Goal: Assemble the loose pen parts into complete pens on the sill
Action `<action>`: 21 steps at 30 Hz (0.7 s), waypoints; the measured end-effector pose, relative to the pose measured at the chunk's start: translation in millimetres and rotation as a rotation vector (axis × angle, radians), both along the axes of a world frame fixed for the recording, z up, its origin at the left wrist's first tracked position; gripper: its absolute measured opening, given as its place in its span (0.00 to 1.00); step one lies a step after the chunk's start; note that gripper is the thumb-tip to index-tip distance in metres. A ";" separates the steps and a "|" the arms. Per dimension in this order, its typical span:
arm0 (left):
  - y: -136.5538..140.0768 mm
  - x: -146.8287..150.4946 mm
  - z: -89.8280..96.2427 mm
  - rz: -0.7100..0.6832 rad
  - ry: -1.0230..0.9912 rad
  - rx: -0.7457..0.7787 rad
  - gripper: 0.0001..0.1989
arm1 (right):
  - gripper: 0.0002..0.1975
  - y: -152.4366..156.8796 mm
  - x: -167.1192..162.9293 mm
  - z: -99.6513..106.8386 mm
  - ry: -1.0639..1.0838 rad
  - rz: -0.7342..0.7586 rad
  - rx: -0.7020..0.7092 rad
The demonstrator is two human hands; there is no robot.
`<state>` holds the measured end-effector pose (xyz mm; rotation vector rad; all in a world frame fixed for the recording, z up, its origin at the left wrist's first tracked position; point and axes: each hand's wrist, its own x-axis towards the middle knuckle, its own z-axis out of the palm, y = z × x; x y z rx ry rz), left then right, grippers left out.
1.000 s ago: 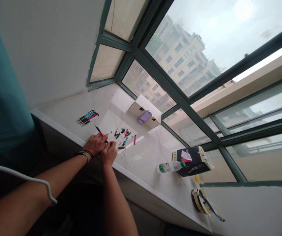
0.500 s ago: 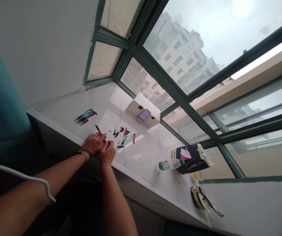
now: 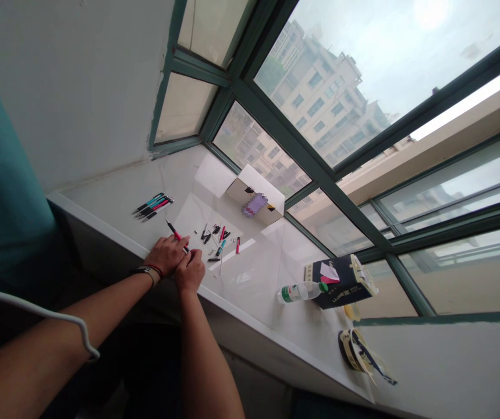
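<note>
Above the front edge of the white counter (image 3: 250,291), my left hand (image 3: 165,255) is closed around a red and black pen (image 3: 175,232), whose dark tip points up and left. My right hand (image 3: 190,271) meets it, fingers closed at the pen's rear end; the exact grip there is hidden. Beyond my hands lie scattered pen parts (image 3: 222,233) in black, red and teal, with thin rods and small bits among them. To the left, several pens (image 3: 152,206) in black, teal and pink rest side by side in a row.
An open white box (image 3: 271,209) with a blurred purple patch stands by the window. Farther right are a clear plastic bottle (image 3: 301,291) with a green cap, a dark blue box (image 3: 341,282) and a round cream and navy container (image 3: 354,350). A white cable (image 3: 35,308) crosses my left forearm.
The pen's tip has shifted slightly to the left. Both hands stay in nearly the same place, and the things on the counter have not moved.
</note>
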<state>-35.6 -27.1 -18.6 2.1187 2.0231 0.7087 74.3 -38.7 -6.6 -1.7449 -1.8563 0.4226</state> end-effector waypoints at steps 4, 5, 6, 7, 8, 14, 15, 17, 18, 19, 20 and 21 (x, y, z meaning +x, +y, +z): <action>0.1 0.4 0.1 0.007 0.004 0.007 0.22 | 0.11 0.3 -0.4 -0.5 -0.037 0.000 -0.012; 0.2 0.4 -0.1 0.009 0.008 0.009 0.22 | 0.12 0.4 -0.3 -0.2 -0.047 0.004 -0.014; 0.2 0.4 -0.3 0.008 0.009 0.010 0.22 | 0.11 0.4 -0.2 0.3 -0.056 0.007 -0.016; 0.3 0.3 -0.4 0.007 0.008 0.009 0.23 | 0.11 0.5 -0.1 0.8 -0.064 0.010 -0.017; 0.3 0.3 -0.5 0.006 0.005 0.009 0.23 | 0.11 0.6 0.0 1.2 -0.071 0.012 -0.018; -0.6 0.5 1.5 -0.005 0.009 -0.012 0.23 | 0.11 0.9 0.6 1.6 -0.094 0.015 -0.030; -0.7 0.6 1.7 -0.004 0.016 -0.018 0.23 | 0.11 0.8 0.6 1.6 -0.094 0.016 -0.031; -0.9 0.7 2.0 0.001 0.028 -0.026 0.23 | 0.12 0.4 0.7 1.5 -0.087 0.020 -0.029; -0.9 0.6 2.1 0.001 0.031 -0.029 0.23 | 0.12 0.2 0.8 1.6 -0.082 0.021 -0.028; -0.9 0.5 2.2 0.001 0.032 -0.030 0.23 | 0.12 0.1 0.8 1.7 -0.075 0.022 -0.026; -1.0 0.4 2.4 0.000 0.030 -0.032 0.23 | 0.11 -0.1 0.9 1.8 -0.068 0.022 -0.024; -1.0 0.3 2.7 -0.002 0.025 -0.033 0.23 | 0.11 -0.2 0.9 1.8 -0.060 0.022 -0.022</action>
